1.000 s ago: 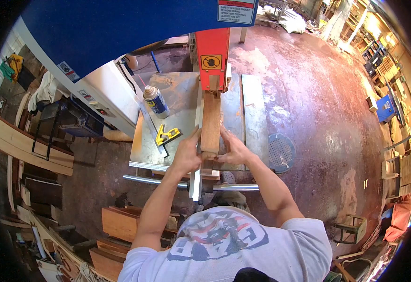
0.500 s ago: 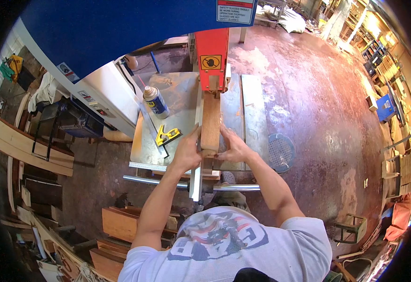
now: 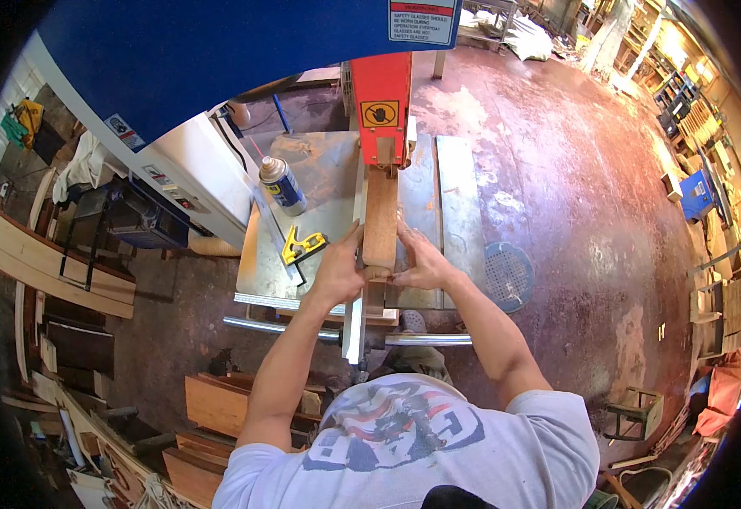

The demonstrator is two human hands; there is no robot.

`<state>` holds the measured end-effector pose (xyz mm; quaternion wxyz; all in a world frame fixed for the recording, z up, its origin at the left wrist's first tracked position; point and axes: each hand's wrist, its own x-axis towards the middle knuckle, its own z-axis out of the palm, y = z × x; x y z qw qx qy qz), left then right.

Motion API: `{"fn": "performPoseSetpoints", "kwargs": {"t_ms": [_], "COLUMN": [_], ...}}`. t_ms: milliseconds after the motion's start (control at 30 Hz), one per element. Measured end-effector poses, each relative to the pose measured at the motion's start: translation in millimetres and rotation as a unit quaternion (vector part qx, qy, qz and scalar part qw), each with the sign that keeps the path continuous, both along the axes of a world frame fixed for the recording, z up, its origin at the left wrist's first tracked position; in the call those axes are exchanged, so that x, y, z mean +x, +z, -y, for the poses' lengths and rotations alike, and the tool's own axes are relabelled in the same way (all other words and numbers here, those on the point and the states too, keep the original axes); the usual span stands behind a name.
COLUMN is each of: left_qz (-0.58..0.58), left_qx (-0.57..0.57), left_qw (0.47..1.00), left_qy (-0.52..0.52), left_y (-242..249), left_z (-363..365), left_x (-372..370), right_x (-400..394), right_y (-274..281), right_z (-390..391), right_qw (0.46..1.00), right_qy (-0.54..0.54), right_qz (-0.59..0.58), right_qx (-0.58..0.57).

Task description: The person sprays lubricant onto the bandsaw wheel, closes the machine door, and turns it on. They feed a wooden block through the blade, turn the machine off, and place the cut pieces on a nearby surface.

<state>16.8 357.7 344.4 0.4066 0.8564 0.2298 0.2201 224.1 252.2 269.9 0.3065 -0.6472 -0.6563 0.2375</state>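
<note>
A wooden block (image 3: 380, 216) lies lengthwise on the bandsaw table (image 3: 307, 153), its far end beneath the red blade guard (image 3: 381, 93). Along its left side runs a metal fence (image 3: 358, 199). My left hand (image 3: 339, 270) grips the block's near left corner, fingers reaching forward by the fence. On the other side my right hand (image 3: 424, 261) holds the near right corner, with fingers along its flank. Both thumbs meet at the near end. The blade itself is hidden by the guard and wood.
Left of the fence, a spray can (image 3: 282, 187) and a yellow combination square (image 3: 303, 246) rest on the table. The saw's blue housing (image 3: 243, 59) overhangs the far left. A metal rail (image 3: 426, 338) crosses the table's near edge. A round perforated lid (image 3: 508, 276) is on the right.
Almost nothing differs. Both hands keep the same hold on the wooden block, and the whole view has shifted very slightly.
</note>
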Motion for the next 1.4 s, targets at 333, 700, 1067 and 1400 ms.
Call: {"fn": "performPoseSetpoints", "kwargs": {"t_ms": [333,700,1067,1400], "left_qz": [-0.004,-0.032,-0.034,-0.063], "left_qx": [-0.028,0.002,0.017,0.01], "left_qw": [1.0,0.999,0.999,0.998], "left_qy": [-0.004,0.008,0.014,0.013], "left_y": [8,-8,-5,3], "left_z": [-2,-12,-15,-18], "left_x": [3,6,10,14], "right_x": [0,5,10,15], "right_y": [6,4,7,1], "right_z": [-2,-8,-13,-18], "right_qw": [1.0,1.0,1.0,0.999], "right_qy": [-0.014,-0.011,-0.012,-0.011], "right_qz": [0.016,0.012,-0.001,0.038], "right_qx": [-0.005,-0.002,-0.02,-0.008]}}
